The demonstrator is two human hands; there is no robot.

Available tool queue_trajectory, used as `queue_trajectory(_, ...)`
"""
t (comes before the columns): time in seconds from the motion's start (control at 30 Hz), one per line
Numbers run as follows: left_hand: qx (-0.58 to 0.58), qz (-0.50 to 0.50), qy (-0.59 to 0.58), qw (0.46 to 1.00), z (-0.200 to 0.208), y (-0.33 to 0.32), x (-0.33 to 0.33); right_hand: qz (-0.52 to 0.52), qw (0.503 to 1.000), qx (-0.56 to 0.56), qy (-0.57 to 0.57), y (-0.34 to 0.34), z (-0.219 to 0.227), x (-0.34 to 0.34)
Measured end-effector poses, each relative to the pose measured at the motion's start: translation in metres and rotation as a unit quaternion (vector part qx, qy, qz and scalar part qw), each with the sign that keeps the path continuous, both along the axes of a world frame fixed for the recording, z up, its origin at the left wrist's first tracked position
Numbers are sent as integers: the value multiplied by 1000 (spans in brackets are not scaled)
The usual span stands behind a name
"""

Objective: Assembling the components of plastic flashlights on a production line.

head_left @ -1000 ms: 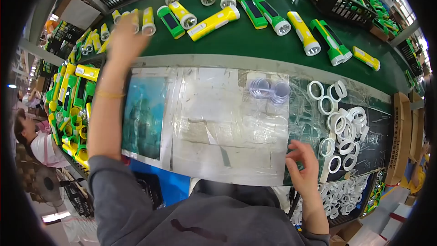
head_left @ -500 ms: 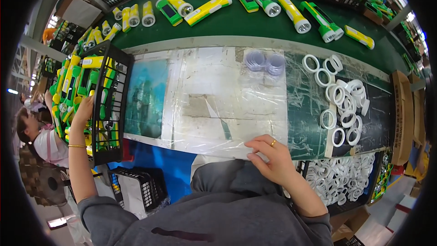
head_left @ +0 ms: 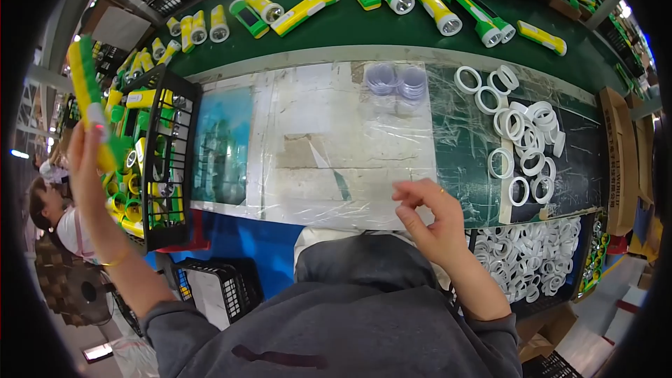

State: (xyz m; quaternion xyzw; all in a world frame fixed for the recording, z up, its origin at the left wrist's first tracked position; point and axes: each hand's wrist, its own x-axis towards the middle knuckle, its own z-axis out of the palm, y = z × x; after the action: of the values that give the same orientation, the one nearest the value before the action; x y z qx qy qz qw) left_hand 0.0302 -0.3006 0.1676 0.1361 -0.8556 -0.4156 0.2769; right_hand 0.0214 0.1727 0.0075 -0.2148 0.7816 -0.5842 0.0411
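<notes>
Left grip (head_left: 87, 150) clasps flashlight (head_left: 89, 101) — upright; tilted left.

I saw a brightly lit scene under overhead lamps at the upper left. Glare streaked the plastic-covered bench (head_left: 336, 147). Fisheye bending curved its edges, black vignette ringed the frame, and the rim looked soft.

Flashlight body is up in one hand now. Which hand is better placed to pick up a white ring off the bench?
Right, probably. The right hand is empty, fingers loosely curled, hovering near the white rings. The left hand is far off by the black crate, its grip closed on a yellow-green flashlight.
</notes>
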Motion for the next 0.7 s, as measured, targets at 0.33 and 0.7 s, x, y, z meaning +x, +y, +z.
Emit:
queue_trajectory(0.33, 691, -367, -106, 613, -136, 303, -19, 5, 995, -96, -25, 4, 32, -4)
queue_trajectory(0.7, 82, -232, -45, 968, -158, 299, -17, -151, 985, -42, -72, 33, 57, -18)
